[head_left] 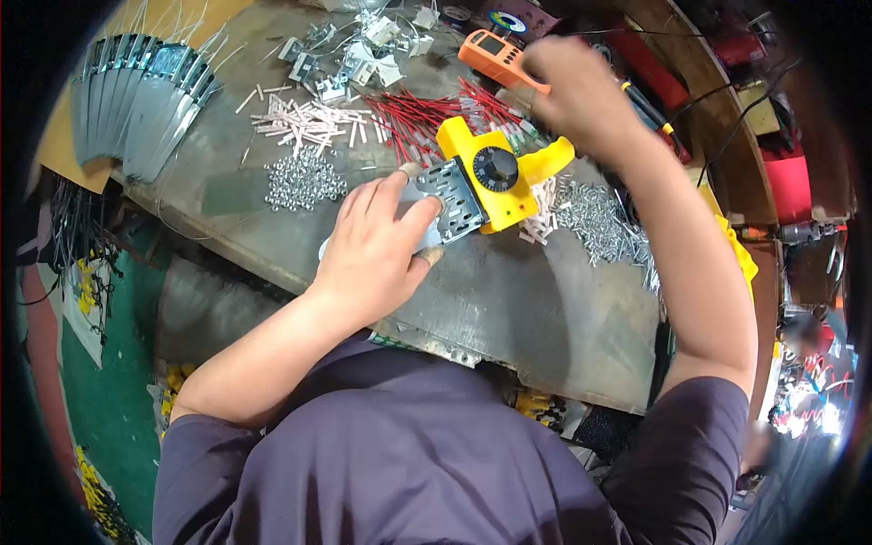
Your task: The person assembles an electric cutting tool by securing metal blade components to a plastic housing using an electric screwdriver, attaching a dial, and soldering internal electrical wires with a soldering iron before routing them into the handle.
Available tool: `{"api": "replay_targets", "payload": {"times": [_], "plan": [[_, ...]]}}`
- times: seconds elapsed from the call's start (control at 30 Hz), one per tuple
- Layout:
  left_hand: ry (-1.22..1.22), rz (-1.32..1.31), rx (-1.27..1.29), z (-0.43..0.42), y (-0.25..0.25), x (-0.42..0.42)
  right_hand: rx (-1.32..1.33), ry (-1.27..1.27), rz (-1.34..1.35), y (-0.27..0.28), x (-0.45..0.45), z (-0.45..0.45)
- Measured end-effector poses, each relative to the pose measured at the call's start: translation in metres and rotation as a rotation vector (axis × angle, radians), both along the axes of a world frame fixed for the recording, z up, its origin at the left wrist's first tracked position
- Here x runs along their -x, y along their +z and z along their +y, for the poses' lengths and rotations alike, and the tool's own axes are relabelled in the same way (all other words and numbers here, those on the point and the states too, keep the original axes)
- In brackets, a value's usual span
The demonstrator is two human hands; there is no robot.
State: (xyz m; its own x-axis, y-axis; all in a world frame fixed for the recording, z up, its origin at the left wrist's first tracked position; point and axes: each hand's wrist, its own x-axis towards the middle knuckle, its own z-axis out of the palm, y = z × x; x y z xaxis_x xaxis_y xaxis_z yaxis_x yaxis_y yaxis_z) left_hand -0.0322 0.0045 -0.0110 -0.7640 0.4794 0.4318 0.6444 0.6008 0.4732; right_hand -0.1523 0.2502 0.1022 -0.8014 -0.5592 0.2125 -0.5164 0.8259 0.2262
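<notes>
My left hand [372,236] is wrapped round the slotted metal plate [451,202] of a yellow tool. This tool has a yellow body [509,207], a black round dial [496,169] and a yellow handle [548,161] pointing right, lying at a slant above the bench. My right hand [581,95] is raised at the upper right, slightly blurred. Its fingers are curled at the lower end of an orange digital meter [493,54] with a small display; the hand covers that end. Red wires [418,118] lie behind the yellow tool.
Metal nuts [304,179], white sticks [309,123] and screws [599,218] lie in heaps around the tool. Grey plates with wires [141,95] stand at the left end of the bench [509,300]. White-wired parts [363,50] sit at the back; pliers [647,109] lie right.
</notes>
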Motion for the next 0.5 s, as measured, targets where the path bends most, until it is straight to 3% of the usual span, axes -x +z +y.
{"api": "replay_targets", "payload": {"times": [0.03, 0.07, 0.1, 0.17, 0.23, 0.3, 0.33, 0.43, 0.47, 0.5], "plan": [[0.012, 0.006, 0.000, 0.001, 0.000, 0.001, 0.045, 0.084, 0.244, -0.003, 0.019, 0.019], [0.011, 0.010, 0.003, 0.002, 0.000, 0.001, -0.093, 0.052, 0.417, 0.000, 0.032, 0.028], [0.040, 0.006, 0.010, 0.003, 0.000, 0.000, -0.189, -0.072, 0.330, 0.002, 0.035, 0.034], [0.063, 0.010, 0.026, 0.004, 0.000, 0.001, -0.388, 0.024, 0.301, 0.001, 0.051, 0.062], [0.058, 0.005, -0.010, 0.003, -0.002, 0.001, -0.474, -0.187, 0.210, 0.022, 0.039, 0.044], [0.056, 0.010, -0.020, 0.001, -0.005, 0.005, -0.141, -0.258, 0.323, 0.031, 0.031, 0.070], [0.051, 0.035, -0.041, 0.001, -0.005, 0.006, -0.117, -0.486, 0.258, 0.059, -0.008, 0.038], [-0.034, 0.062, -0.046, -0.008, -0.002, 0.000, 0.047, -0.658, 0.367, 0.077, -0.065, 0.082], [-0.077, -0.044, -0.047, -0.012, 0.002, -0.002, 0.036, -0.515, 0.443, 0.072, -0.079, 0.146], [-0.157, -0.050, -0.083, -0.016, 0.003, -0.004, 0.258, -0.624, 0.162, 0.076, -0.102, 0.178]]}}
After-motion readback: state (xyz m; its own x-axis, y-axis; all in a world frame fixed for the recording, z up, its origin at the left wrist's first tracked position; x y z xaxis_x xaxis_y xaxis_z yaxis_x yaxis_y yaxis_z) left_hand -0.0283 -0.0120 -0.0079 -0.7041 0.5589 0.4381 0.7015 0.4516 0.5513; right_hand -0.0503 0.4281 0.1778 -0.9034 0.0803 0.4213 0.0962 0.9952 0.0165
